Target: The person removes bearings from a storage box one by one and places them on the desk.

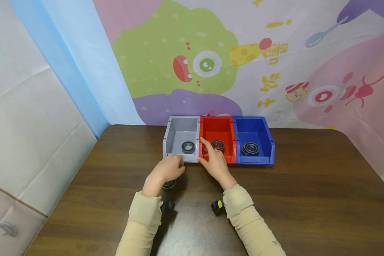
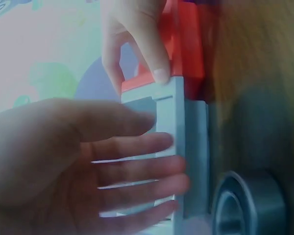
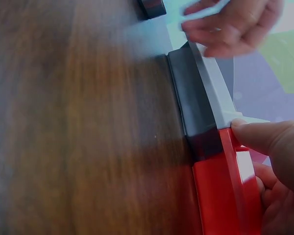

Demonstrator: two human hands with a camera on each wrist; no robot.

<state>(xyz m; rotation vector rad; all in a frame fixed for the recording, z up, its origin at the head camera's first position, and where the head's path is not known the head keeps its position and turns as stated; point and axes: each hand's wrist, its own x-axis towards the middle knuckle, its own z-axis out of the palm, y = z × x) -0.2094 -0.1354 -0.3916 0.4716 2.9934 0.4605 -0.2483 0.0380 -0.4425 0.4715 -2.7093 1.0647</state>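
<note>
My left hand [image 1: 167, 168] hovers at the front edge of the grey bin [image 1: 183, 137]; in the left wrist view its fingers [image 2: 142, 171] are nearly straight, with nothing held. Under that wrist a ball bearing [image 1: 169, 184] lies on the table, partly hidden. My right hand [image 1: 217, 164] grips the front corner where the red bin [image 1: 222, 126] meets the grey one. Its thumb [image 3: 255, 134] presses the front edge, and other fingers reach inside the red bin. One bearing [image 1: 188, 147] lies in the grey bin, another bearing [image 1: 222, 145] in the red, partly covered by the hand.
On the right of the row, a blue bin [image 1: 250, 128] holds at least one bearing [image 1: 251, 148]. All three bins stand side by side on the brown wooden table [image 1: 307, 199], close to a printed cloth [image 1: 179, 42] behind. Small black devices [image 1: 217, 207] sit at both wrists.
</note>
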